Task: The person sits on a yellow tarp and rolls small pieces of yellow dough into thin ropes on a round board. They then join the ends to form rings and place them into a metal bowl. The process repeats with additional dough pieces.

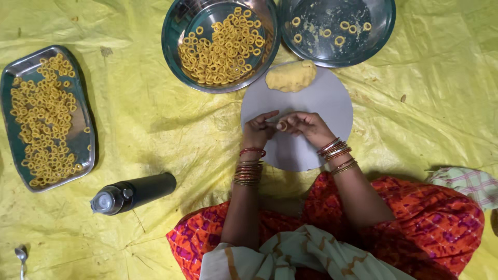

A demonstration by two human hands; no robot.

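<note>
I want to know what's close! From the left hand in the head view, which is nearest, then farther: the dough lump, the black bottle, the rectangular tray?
From the left hand:
1. Dough lump, just above, on the round board.
2. Black bottle, lower left, lying down.
3. Rectangular tray, far left.

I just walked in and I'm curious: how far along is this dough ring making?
Done: many small yellow dough rings fill the rectangular steel tray and round steel bowl; a few lie in the second steel bowl. In hand: left hand and right hand pinch one ring. Left: the yellow dough lump on the round grey board.
</note>
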